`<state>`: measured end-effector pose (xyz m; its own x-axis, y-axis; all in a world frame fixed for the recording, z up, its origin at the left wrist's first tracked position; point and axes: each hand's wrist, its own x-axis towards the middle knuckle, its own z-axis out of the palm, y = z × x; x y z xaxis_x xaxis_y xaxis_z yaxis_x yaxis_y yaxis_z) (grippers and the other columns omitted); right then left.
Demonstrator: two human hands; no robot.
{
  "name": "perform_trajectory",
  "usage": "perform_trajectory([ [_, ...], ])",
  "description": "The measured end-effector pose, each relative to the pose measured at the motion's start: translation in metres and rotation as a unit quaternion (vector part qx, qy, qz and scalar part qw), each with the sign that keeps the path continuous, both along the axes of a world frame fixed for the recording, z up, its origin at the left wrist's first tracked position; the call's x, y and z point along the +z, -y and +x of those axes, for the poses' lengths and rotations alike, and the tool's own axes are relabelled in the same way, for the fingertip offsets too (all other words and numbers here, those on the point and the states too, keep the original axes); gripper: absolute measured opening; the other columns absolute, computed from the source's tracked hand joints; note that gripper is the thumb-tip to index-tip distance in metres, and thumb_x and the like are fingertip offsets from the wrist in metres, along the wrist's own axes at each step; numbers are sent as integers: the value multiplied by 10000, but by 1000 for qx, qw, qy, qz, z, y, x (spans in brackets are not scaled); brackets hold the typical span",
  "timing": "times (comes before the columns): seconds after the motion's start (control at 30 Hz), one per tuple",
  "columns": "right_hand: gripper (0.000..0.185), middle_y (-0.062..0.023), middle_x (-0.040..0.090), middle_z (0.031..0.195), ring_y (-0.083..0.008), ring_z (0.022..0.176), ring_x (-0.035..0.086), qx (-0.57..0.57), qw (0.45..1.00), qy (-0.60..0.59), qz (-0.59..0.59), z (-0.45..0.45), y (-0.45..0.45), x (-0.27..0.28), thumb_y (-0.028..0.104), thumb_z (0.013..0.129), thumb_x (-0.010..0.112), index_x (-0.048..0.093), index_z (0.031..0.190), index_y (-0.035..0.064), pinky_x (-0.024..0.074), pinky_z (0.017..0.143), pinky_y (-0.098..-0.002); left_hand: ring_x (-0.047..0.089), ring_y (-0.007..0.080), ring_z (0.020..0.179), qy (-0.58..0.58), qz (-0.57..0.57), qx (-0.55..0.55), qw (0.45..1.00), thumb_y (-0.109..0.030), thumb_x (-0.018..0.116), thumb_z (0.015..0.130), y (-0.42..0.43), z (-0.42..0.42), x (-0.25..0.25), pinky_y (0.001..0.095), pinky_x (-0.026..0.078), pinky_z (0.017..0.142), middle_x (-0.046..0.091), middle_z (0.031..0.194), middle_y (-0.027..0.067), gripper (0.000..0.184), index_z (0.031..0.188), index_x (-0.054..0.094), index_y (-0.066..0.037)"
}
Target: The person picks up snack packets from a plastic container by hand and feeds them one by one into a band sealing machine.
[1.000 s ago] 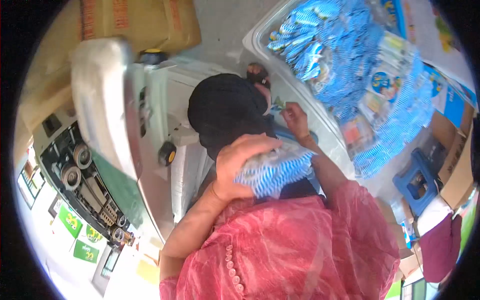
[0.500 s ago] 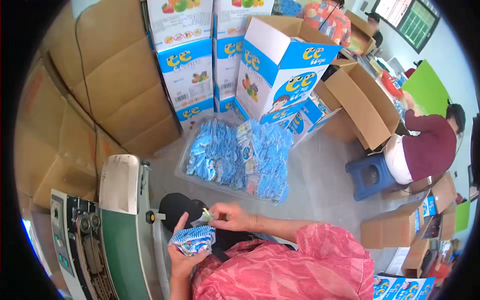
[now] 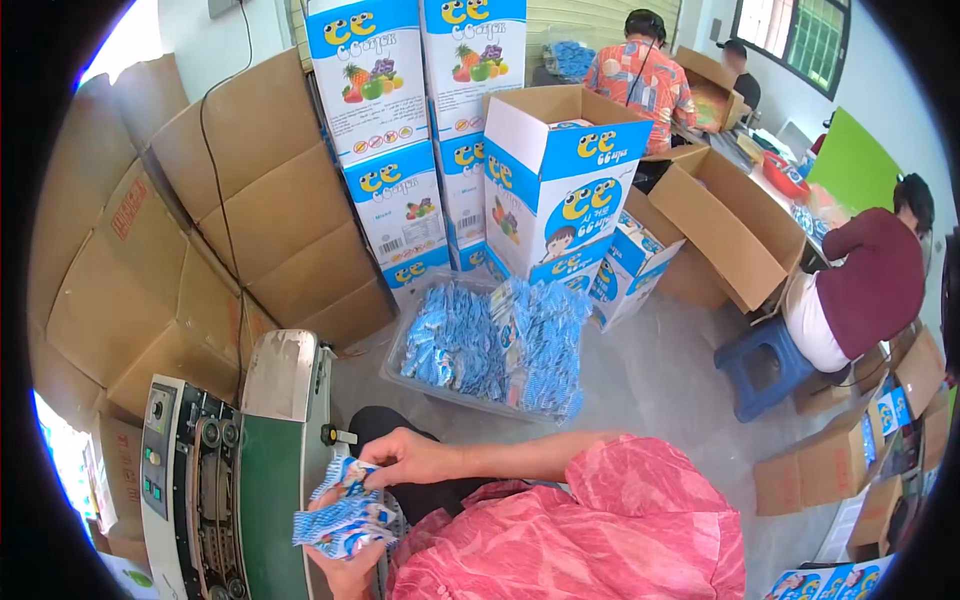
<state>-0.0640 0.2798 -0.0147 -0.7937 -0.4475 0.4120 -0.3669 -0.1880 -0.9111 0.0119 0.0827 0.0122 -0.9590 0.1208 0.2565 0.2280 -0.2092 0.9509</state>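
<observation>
Blue-and-white striped packets (image 3: pixel 345 522) are bunched in my left hand (image 3: pixel 348 568), near the green belt of the machine. The fingers of my right hand (image 3: pixel 396 458) are closed on the upper edge of the same bunch, just above my left hand. Beyond my hands, a clear plastic tub (image 3: pixel 455 402) on the floor holds a large heap of similar striped packets (image 3: pixel 545 345).
The sealing machine (image 3: pixel 270 460) stands at my left. Printed cartons (image 3: pixel 385 190) are stacked behind the tub, and an open brown box (image 3: pixel 735 215) is to their right. A person in maroon (image 3: pixel 870 275) sits on a blue stool (image 3: pixel 755 365); others are farther back.
The view has lifted, showing more of the room. My right hand, earlier apart from the bunch, is now on it; both hands have come nearer the machine.
</observation>
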Motion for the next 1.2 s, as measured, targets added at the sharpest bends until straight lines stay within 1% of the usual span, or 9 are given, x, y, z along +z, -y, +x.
perform_trajectory([
  [0.1,158,-72,633,793,-138,687,595,61,989,117,-67,3,11,16,89,801,696,665,940,21,467,619,-281,575,288,1028,-20,2,66,998,-47,837,526,9,-1,-9,417,490,882,509,1205,176,838,1254,427,28],
  [0.2,153,-111,629,782,-186,696,608,46,998,-48,21,-6,18,29,98,777,700,665,897,9,478,641,-313,578,280,1023,15,15,108,994,-40,840,532,23,-2,-27,413,493,879,520,1187,159,834,1254,424,-4],
  [0.3,231,-140,629,798,-262,748,626,73,982,-154,79,-27,26,25,107,723,708,667,930,14,491,667,-350,563,252,1052,103,25,148,983,-9,827,554,14,21,0,400,482,898,536,1170,116,802,1242,417,-52],
  [0.4,212,-65,643,844,-147,773,614,143,981,-79,105,-33,35,38,43,774,680,673,985,23,484,692,-280,569,219,1043,76,65,194,976,-3,842,545,21,26,-14,369,469,910,540,1185,96,799,1226,427,-47],
  [0.47,192,-38,642,862,-100,789,594,175,975,86,108,-35,47,35,34,799,666,666,985,-11,474,692,-244,570,202,1043,45,65,195,978,-13,844,555,21,20,-1,351,471,903,543,1206,102,731,1186,475,-23],
  [0.53,164,-21,648,856,-72,791,588,177,970,152,65,-40,61,22,39,820,654,668,972,-22,477,661,-224,565,190,1055,30,71,204,976,-11,840,565,26,18,12,342,470,903,548,1212,107,683,1161,506,-10],
  [0.73,155,-1,654,749,-52,569,552,-14,981,172,89,-119,104,20,135,850,651,675,933,7,448,500,-201,611,189,985,76,198,234,949,94,764,605,48,25,3,319,506,849,615,1097,103,561,1117,554,-2],
  [0.97,168,-16,665,765,-62,577,586,-17,959,247,137,-174,147,16,178,858,655,673,921,23,439,425,-179,638,206,932,86,305,269,910,141,702,636,54,32,0,331,525,817,636,1039,100,549,1138,537,-11],
  [1.2,173,-17,662,778,-79,610,592,38,955,179,235,-175,187,18,182,837,668,676,901,22,468,470,-204,623,210,978,93,366,260,889,125,671,647,65,27,-4,353,512,848,629,1064,101,539,1149,533,-15],
])
